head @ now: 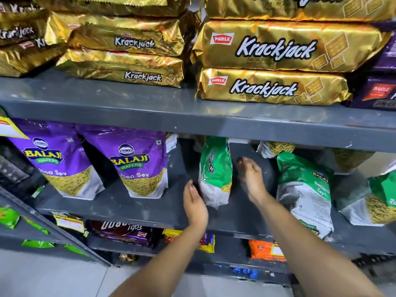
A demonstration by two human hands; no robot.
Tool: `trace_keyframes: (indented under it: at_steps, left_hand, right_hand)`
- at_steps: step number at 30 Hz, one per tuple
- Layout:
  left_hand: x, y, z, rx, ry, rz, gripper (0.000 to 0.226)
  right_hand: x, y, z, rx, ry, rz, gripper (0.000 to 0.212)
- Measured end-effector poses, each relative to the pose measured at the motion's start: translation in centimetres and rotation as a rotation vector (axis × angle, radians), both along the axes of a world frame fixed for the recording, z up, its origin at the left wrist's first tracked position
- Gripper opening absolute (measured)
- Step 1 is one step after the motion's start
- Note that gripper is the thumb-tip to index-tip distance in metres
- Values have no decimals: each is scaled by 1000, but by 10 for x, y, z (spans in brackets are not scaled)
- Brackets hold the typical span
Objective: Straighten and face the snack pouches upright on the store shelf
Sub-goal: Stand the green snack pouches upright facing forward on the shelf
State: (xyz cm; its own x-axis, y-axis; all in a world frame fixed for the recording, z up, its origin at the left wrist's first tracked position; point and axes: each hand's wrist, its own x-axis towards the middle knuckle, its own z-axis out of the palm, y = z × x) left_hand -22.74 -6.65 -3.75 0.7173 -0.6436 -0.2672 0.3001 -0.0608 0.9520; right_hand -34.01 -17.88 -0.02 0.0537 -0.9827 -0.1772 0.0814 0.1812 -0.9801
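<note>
Green pouch (215,171) stands edge-on between your open, empty hands: left hand (195,205) nearer, right hand (251,175) just beside.

This is a grocery shop aisle. Grey painted metal shelves (192,116) run in tiers, stocked with many copies of the same packaged goods. Above the bare left hand (196,205), gold foil Krackjack biscuit packs (272,47) lie stacked in piles. Left of that hand, purple Balaji Aloo Sev pouches (140,166) stand facing out; just right of it stands a green and white snack pouch (215,171) turned edge-on. Below the hand, a yellow shelf-edge price label (69,224) hangs on the rail.
</note>
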Motion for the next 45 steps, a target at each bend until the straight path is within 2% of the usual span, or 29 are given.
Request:
trace_keyframes:
  at_steps: [2, 5, 7, 9, 12, 16, 17, 20, 24, 28, 37, 39, 41, 43, 45]
  left_hand:
    - [-26, 24, -16, -27, -103, -20, 47]
    - [-50, 32, -24, -52, -135, -193, 77]
    - [-51, 28, -16, -81, -101, -235, 78]
    - [-42, 22, -8, -96, -43, -215, 77]
    - [-22, 12, 4, -99, -36, -251, 90]
    - [6, -11, 17, -90, -8, -231, 48]
    - [13, -16, 20, -64, 6, -232, 45]
    - [31, -25, 29, 31, 56, -207, 60]
    - [33, -24, 34, 89, 31, -184, 65]
    - [29, -21, 23, 76, 20, -176, 68]
    - [28, -10, 16, 63, -20, -248, 61]
    - [30, -6, 16, 60, -74, -174, 57]
    - [24, 6, 16, 13, -180, 81, 51]
    - [7, 31, 13, -51, -354, 245, 50]
    - [-28, 63, -1, -98, -461, 157, 44]
  right_hand:
    - [12, -25, 3, 71, -56, 80, 26]
    - [24, -36, 2, 211, -148, 293, 49]
    - [29, -32, -4, 240, -176, 377, 53]
    - [32, -19, -9, 223, -141, 371, 50]
    - [34, 6, -12, 113, -48, 218, 41]
    - [27, 40, -18, 19, -20, 115, 33]
    - [25, 47, -20, -1, -9, 116, 34]
    - [24, 68, -32, -99, 32, 108, 27]
    - [22, 84, -51, -212, 205, 116, 40]
    - [19, 82, -53, -202, 248, 132, 47]
    - [13, 83, -33, -117, 288, 209, 40]
    - [9, 80, -19, -114, 283, 245, 48]
    - [-7, 75, 0, -126, 303, 197, 60]
    - [-36, 68, 21, -221, 346, 76, 49]
    - [-83, 59, 36, -330, 465, -92, 29]
